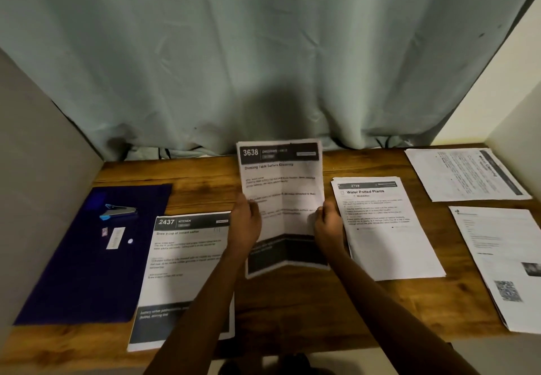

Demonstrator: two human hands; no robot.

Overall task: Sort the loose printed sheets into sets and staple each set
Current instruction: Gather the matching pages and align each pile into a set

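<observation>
Four white paper piles (386, 228) lie sorted; our left hand (246, 219) and right hand (328, 222) grip the creased white 3638 sheet (281, 181); blue-and-silver stapler (118, 212), nine o'clock, seemingly unused.

Creased matt paper sheet (282, 196), grainy wooden table (322, 301), cloth curtain (263, 52).

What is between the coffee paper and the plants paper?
In the head view, the 3638 sheet, held by the left hand and right hand.

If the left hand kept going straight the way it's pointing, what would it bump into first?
Probably the grey-green curtain behind the table; the left hand, holding the 3638 sheet, points toward it, though depth is unclear.
</observation>
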